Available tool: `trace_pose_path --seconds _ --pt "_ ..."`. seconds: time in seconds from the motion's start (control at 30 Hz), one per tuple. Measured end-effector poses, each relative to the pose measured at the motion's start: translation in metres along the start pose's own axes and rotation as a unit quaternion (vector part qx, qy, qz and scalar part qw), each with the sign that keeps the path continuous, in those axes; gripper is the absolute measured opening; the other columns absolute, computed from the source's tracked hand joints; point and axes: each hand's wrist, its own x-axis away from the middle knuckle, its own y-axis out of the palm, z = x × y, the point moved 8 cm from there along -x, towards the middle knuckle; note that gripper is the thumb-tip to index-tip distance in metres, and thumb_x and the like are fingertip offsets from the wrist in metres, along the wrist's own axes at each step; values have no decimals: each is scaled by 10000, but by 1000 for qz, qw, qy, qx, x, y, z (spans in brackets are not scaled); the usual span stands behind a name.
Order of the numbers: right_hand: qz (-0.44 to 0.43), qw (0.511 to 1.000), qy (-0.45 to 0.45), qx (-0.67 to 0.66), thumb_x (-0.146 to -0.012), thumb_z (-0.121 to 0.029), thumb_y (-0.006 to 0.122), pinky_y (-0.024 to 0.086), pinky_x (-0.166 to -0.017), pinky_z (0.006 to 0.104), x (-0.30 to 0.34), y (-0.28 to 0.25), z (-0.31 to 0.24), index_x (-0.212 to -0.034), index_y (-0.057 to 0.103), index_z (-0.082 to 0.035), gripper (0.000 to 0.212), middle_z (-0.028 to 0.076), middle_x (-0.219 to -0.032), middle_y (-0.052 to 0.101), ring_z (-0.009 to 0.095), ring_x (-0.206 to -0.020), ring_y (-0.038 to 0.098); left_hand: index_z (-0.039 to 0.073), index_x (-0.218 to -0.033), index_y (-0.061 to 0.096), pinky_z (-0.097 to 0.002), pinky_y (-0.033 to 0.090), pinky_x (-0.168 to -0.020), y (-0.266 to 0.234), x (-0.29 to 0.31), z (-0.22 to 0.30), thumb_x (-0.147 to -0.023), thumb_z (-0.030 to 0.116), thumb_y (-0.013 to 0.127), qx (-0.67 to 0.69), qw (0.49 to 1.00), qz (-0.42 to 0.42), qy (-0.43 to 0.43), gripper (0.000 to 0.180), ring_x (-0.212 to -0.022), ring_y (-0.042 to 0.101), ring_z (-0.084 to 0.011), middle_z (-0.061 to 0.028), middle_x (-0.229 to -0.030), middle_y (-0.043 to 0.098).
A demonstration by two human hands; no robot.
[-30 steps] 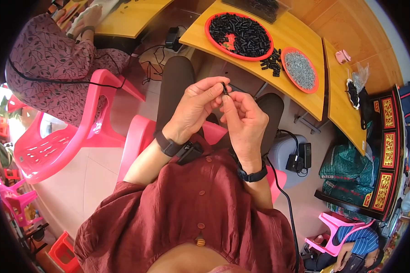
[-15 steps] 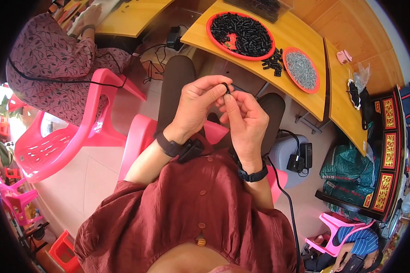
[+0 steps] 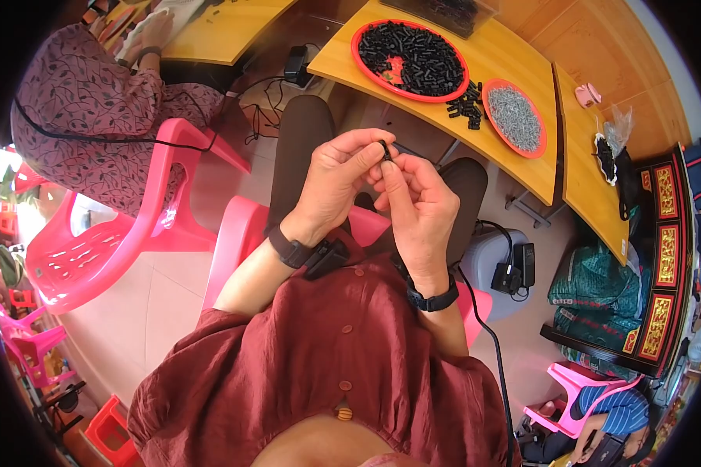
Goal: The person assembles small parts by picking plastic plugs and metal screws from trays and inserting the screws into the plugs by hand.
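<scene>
Above my lap, both hands meet at the fingertips around a small black cylindrical part (image 3: pixel 386 151). My left hand (image 3: pixel 336 180) pinches its upper end between thumb and forefinger. At the lower end, my right hand (image 3: pixel 419 210) grips it with thumb and forefinger, the other fingers curled in. Most of the part is covered by my fingertips, so any second piece is hidden. Ahead on the yellow table (image 3: pixel 343 58), a red round tray (image 3: pixel 356 64) is heaped with black plastic parts (image 3: pixel 420 54). A smaller red tray (image 3: pixel 543 144) holds many small silvery pieces (image 3: pixel 514 118).
Loose black parts (image 3: pixel 467 105) lie between the trays. A pink chair (image 3: pixel 144 226) stands at left beside a seated person (image 3: pixel 86 117) in patterned clothes. Black cables (image 3: pixel 494 342) run past my right side near a grey bin (image 3: pixel 487 265). Green sacks (image 3: pixel 596 280) are stacked at right.
Hardly anything differs. The small black part has tilted slightly between my fingertips; both hands keep their pinch in the same place.
</scene>
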Motion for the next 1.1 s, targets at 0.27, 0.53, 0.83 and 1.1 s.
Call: trace_pose_path --seconds 0.27,0.53,0.83,1.1 --pt "-2 1000 6 10 -902 -60 591 480 -529 193 0 -1 2 -953 614 31 107 41 -746 660 51 -589 583 21 -1117 607 -189 479 -635 1 1 -3 -927 112 571 24 1000 -4 -6 214 -692 526 -33 -45 -964 628" --pt "3 1000 -6 9 -889 -57 603 514 -531 216 -1 -2 2 -948 614 29 105 64 -738 676 73 -613 629 19 -1109 610 -188 480 -635 3 0 2 -924 110 574 9 1000 -15 14 209 -688 522 -34 -52 -957 630" --pt "1 1000 0 -10 -903 -58 583 498 -522 211 1 0 4 -956 606 33 108 60 -745 674 73 -577 609 8 -1092 632 -191 490 -638 2 -1 5 -917 50 566 -22 1000 -14 16 192 -689 525 -31 -43 -931 645" --pt "-23 995 46 -82 -925 -68 556 472 -514 196 0 3 12 -945 600 30 109 49 -737 649 74 -557 587 1 -1078 630 -175 458 -625 3 -1 10 -918 40 555 -89 994 -15 62 180 -675 507 -29 -37 -912 639"
